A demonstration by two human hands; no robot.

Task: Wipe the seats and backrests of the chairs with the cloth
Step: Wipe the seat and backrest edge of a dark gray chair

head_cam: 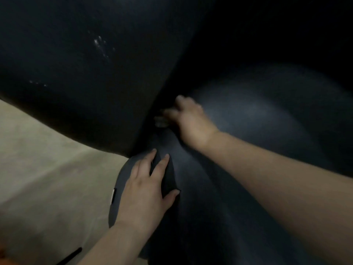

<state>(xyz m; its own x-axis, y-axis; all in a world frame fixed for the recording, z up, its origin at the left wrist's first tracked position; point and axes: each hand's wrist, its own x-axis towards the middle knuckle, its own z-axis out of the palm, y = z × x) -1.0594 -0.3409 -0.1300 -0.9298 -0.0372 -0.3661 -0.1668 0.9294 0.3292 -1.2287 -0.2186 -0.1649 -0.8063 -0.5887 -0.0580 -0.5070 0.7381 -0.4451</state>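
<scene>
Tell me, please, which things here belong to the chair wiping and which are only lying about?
Part of the job:
- backrest
- seat
- left hand, flat on the seat edge
- right hand, at the crease; blurred, no cloth plainly visible

Lying about:
- floor
- black strap on the floor

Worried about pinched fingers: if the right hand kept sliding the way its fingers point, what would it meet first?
Probably the dark backrest: the right hand points into the crease where it meets the seat. The fingertips are blurred, so depth is uncertain.

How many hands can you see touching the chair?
2. The left hand lies flat on the seat's near edge; the right hand reaches into the gap by the backrest. No cloth is visible.
</scene>
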